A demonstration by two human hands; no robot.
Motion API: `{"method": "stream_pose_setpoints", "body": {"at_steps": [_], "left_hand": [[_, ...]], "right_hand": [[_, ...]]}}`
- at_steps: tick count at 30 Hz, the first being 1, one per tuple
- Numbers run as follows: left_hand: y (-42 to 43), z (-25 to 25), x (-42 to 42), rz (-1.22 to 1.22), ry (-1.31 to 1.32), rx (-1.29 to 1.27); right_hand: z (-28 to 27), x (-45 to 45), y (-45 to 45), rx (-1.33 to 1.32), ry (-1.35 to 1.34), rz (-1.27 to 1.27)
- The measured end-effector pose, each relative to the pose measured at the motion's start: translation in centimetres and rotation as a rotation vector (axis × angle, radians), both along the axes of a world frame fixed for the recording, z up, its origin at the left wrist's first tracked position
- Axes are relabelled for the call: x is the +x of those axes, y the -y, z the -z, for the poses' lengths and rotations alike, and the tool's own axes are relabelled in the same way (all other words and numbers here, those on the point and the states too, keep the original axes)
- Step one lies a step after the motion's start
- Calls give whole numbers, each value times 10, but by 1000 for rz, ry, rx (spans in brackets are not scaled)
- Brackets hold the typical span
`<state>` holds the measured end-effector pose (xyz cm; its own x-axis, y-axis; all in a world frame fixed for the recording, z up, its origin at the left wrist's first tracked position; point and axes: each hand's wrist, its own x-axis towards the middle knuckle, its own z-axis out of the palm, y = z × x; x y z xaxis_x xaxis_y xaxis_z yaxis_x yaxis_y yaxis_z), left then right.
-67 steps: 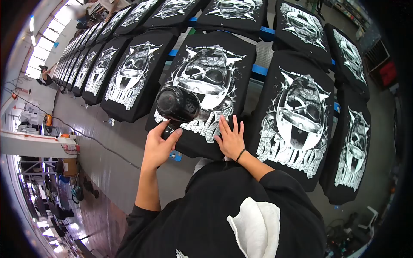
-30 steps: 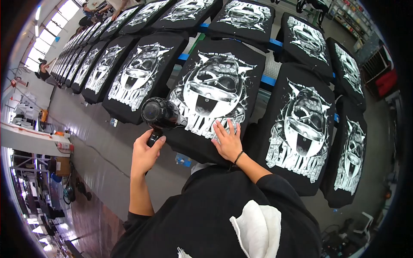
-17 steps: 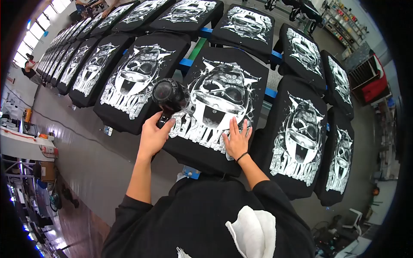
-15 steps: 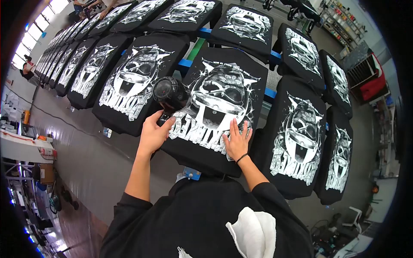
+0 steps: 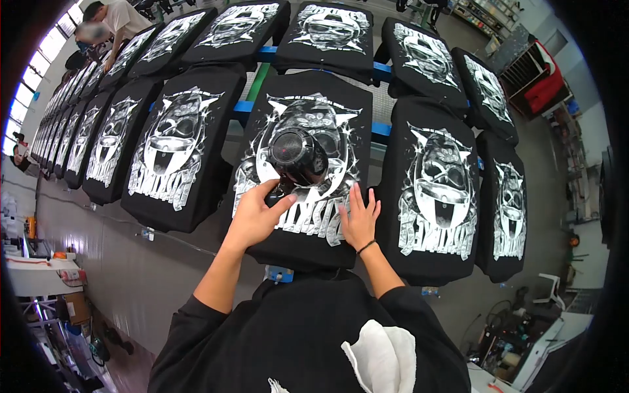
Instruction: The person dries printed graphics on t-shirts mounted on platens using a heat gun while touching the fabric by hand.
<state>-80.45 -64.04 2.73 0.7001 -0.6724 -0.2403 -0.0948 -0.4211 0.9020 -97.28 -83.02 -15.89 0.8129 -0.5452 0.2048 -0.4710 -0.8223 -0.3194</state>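
Left hand [image 5: 257,219]: clenched around the handle of a black blow dryer [image 5: 298,157].
Blow dryer: held over the white print [image 5: 308,224] of a black shirt [image 5: 298,255].
Right hand [image 5: 360,226]: laid at the print's right edge, with fingers spread and released.
Black shirt: stretched flat straight ahead, between similarly printed shirts [image 5: 438,190].

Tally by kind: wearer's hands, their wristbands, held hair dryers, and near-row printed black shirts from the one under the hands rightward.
Hands: 2 (left hand, right hand)
Wristband: 1
Hair dryer: 1
Shirts: 3 (worked shirt, next shirt, end shirt)
Total: 7
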Motion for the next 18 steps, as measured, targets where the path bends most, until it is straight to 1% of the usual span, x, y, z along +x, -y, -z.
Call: {"method": "stream_pose_setpoints", "body": {"at_steps": [1, 2, 3, 5, 6, 7, 8, 10, 11, 12, 13, 14, 15, 16, 17, 18], "left_hand": [[9, -6, -3, 9, 22, 40], [13, 5, -1, 23, 39, 19], [16, 4, -1, 26, 12, 13], [21, 6, -3, -3, -11, -8], [21, 6, -3, -16, 35, 6], [23, 4, -4, -29, 81, 19], [26, -2, -7, -63, 53, 21], [26, 4, -6, -103, 44, 0], [25, -1, -6, -101, -72, -41], [26, -7, -9, -114, -133, -71], [26, -9, -11, -116, -125, -66], [26, -12, -14, -133, -108, -55], [25, -13, -16, -150, -136, -53], [23, -16, -18, -152, -149, -43], [22, -17, -20, -154, -161, -35], [21, -14, -21, -163, -176, -48]], "right_hand": [[-7, -7, 4, -6, 20, -13], [-16, -15, 9, 54, 62, -35], [-27, -23, 17, 114, 107, -59], [-64, -39, 35, 332, 284, -52], [-75, -46, 38, 505, 444, 59], [-97, -53, 45, 654, 498, 165], [-94, -63, 61, 670, 439, 222], [-86, -77, 90, 1124, 268, 95], [-87, -86, 96, 1252, 117, -36], [-98, -91, 102, 1294, -9, -112], [-111, -95, 112, 1292, -39, -189], [-130, -101, 128, 1208, 17, -277], [-165, -111, 146, 1378, 165, -289], [-189, -129, 168, 1028, 187, -162], [-215, -143, 191, 1141, 564, -221], [-242, -158, 215, 1218, 917, -349]]}}
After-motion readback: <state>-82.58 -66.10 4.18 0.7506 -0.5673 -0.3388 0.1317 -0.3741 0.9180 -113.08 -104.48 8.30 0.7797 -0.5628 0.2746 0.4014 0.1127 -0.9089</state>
